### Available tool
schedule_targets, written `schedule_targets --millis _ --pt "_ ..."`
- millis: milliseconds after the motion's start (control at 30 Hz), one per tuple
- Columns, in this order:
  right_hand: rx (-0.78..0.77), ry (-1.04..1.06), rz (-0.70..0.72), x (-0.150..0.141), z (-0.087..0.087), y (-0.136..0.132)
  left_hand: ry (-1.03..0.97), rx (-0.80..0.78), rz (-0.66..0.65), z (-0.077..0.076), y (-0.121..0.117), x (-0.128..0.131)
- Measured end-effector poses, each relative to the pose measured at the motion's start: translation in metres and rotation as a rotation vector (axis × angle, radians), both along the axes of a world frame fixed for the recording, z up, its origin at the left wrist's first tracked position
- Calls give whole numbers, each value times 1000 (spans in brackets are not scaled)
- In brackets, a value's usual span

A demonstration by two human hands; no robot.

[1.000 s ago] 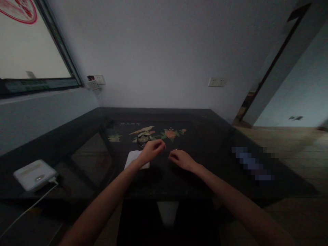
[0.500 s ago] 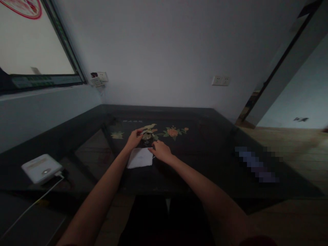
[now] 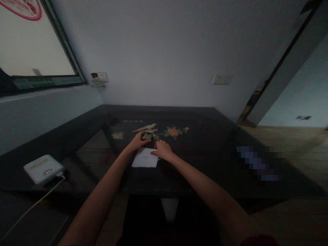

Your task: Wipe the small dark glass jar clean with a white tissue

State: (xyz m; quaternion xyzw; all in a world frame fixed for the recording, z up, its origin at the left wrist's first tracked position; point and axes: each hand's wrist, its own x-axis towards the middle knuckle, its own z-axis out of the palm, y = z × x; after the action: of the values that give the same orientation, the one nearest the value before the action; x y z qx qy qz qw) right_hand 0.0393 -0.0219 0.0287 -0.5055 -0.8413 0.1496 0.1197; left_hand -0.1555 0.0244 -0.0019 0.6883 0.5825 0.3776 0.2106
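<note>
A white sheet of paper (image 3: 145, 158) lies flat on the dark glass table (image 3: 205, 143). Just beyond it sits a small dark object (image 3: 147, 136) that is too dim to name. My left hand (image 3: 137, 140) reaches to that object, its fingers curled against its left side. My right hand (image 3: 162, 150) rests at the paper's far right corner, fingers bent down onto the edge of the sheet.
A white box-shaped device (image 3: 43, 168) with a white cable (image 3: 33, 205) lies at the table's left. A painted bird and flowers (image 3: 173, 131) decorate the glass. Wall sockets (image 3: 221, 79) sit behind, a window (image 3: 33, 51) at left, a doorway at right.
Both hands went from the near middle of the table forward to the small object and the paper. The paper has shifted slightly to the right under my right hand.
</note>
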Motion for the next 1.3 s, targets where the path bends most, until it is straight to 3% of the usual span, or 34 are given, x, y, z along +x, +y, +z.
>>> schedule_targets --millis 233,433,567,833,1067,1200,1300 --pt "-29 18 -23 42 -8 8 170 16 79 -1 -9 3" --pt "58 3 -50 48 -7 1 133 7 126 1 -12 5" --pt "-16 36 -39 56 -8 5 140 14 134 0 -12 9" --pt "-129 114 -96 126 -9 19 148 -17 51 3 -21 29" --pt "-261 314 -99 192 -8 22 193 24 -131 7 -42 63" --pt "-345 538 -123 205 -11 22 219 37 -307 9 -56 81" --pt "-355 551 -122 207 -10 22 253 38 -430 12 -66 93"
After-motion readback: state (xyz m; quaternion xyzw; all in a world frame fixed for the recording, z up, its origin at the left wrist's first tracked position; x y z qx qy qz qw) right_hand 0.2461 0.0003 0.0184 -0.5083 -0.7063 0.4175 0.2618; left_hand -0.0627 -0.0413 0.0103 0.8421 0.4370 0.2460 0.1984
